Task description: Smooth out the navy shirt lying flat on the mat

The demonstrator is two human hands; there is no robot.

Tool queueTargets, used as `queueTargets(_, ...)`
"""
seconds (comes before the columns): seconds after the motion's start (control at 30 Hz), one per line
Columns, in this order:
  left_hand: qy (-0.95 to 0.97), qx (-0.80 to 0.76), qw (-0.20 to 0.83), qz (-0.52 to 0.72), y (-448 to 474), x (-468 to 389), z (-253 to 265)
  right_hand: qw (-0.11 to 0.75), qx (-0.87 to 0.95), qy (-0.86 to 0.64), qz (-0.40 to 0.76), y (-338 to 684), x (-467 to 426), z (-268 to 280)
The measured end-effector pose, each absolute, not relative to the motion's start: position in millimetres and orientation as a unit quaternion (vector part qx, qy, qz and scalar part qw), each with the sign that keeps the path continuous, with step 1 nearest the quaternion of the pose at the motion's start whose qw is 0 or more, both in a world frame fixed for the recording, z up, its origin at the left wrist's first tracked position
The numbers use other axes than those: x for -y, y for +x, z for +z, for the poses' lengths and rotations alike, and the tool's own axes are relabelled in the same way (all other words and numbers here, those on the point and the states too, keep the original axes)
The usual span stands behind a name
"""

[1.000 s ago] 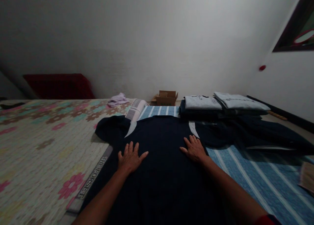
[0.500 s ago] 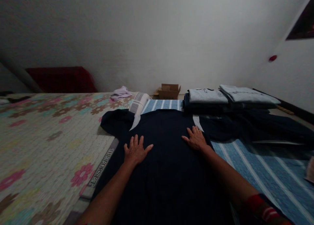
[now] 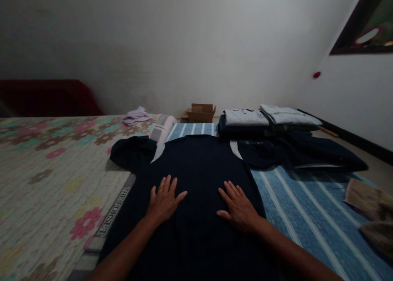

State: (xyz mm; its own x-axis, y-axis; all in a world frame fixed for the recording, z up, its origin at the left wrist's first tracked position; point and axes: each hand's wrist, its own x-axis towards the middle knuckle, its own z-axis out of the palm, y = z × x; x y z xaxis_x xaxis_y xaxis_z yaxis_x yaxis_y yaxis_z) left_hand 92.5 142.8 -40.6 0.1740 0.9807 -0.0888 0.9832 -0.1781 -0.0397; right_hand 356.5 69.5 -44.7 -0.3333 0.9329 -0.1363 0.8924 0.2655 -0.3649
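A dark navy short-sleeved shirt (image 3: pixel 199 166) with light grey strips at the shoulders lies spread out in front of me, its collar end pointing away. My left hand (image 3: pixel 164 199) rests palm down on the left part of its body, fingers spread. On the right part, my right hand (image 3: pixel 238 207) also lies flat with its fingers apart. Neither hand grips anything. The shirt's left sleeve (image 3: pixel 132 152) reaches over the flowered quilt (image 3: pixel 55 183), and its right sleeve (image 3: pixel 258 154) meets other dark clothing (image 3: pixel 319 152).
Folded clothes in two stacks, topped by a grey garment (image 3: pixel 245 117) and another grey garment (image 3: pixel 288 115), sit at the back right. Beyond the bed is an open cardboard box (image 3: pixel 201 113). A lilac cloth (image 3: pixel 136 116) lies back left; brown cloth (image 3: pixel 368 199) lies right on the blue striped sheet (image 3: pixel 307 203).
My right hand has slid down the shirt toward me, away from the grey shoulder strip. My left hand stays flat at nearly the same spot. The view has turned slightly right.
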Motion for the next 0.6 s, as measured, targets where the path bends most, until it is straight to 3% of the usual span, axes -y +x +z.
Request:
queueTargets(0.13,0.764,-0.644,0.014,-0.043,92,-146,-43,0.1,0.787,-0.571,0.213,361,-71,-45)
queueTargets(0.27,0.763,-0.644,0.029,-0.052,94,-146,-37,0.24,0.732,-0.599,0.219,376,-68,-43)
queueTargets(0.43,0.776,-0.627,0.043,-0.054,85,-140,-40,0.401,0.692,-0.586,0.13,397,-30,-47)
queueTargets(0.6,0.797,-0.602,0.012,-0.052,73,-136,-51,0.421,0.723,-0.545,0.051,405,23,-59)
